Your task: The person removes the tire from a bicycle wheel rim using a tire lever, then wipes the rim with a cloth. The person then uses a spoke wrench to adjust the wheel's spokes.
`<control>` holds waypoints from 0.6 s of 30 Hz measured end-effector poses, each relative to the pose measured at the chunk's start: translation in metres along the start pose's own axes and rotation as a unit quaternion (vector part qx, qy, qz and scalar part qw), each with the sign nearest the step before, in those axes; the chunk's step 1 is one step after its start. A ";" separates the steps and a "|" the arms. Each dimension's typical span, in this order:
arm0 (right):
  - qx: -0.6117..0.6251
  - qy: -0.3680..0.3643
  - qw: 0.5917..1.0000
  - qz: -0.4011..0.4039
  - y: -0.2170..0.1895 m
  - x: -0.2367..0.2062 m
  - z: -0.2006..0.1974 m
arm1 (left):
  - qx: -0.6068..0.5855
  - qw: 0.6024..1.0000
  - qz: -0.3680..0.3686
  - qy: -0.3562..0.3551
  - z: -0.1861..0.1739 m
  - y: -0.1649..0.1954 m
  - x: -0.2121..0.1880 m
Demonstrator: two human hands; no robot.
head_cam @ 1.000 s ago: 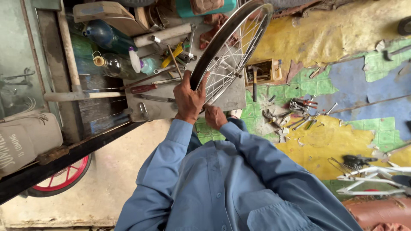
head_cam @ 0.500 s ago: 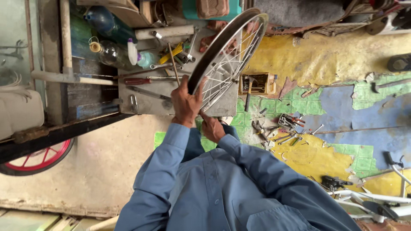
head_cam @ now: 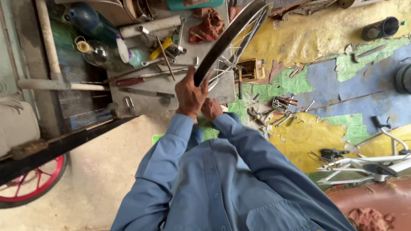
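A spoked bicycle wheel rim (head_cam: 231,36) stands on edge in front of me, leaning up toward the top right. My left hand (head_cam: 189,94) grips the rim's lower edge. Just below and right of it, my right hand (head_cam: 211,108) is tucked under the rim near the spokes; what its fingers hold is hidden. Both arms wear blue sleeves.
A grey work board (head_cam: 171,81) holds wrenches, a screwdriver, a red rag (head_cam: 205,28) and bottles. Loose tools (head_cam: 280,113) lie on the yellow, green and blue floor. A red wheel (head_cam: 32,186) is at lower left, a white bicycle frame (head_cam: 368,164) at right.
The view has shifted closer and leftward. My left hand keeps its grip on the rim, which now tilts a little more upright; my right hand stays beneath it.
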State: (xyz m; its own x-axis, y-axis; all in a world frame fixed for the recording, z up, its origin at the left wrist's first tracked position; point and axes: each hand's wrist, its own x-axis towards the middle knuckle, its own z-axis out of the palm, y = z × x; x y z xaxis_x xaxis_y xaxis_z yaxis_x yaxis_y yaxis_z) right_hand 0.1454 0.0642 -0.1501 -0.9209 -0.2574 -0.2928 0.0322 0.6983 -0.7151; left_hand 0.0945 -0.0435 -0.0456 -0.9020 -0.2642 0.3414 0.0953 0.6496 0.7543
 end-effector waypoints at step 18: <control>0.217 -0.001 0.975 0.041 -0.031 -0.041 0.001 | -0.036 0.998 -0.053 -0.001 -0.007 -0.025 0.009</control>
State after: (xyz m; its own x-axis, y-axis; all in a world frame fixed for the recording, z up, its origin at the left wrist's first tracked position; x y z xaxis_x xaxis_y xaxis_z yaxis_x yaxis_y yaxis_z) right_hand 0.1821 0.0526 -0.1170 -0.9077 -0.2136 -0.3612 0.2680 0.3674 -0.8906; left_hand 0.0870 -0.0668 -0.0575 -0.9098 -0.3267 0.2560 0.0288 0.5656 0.8242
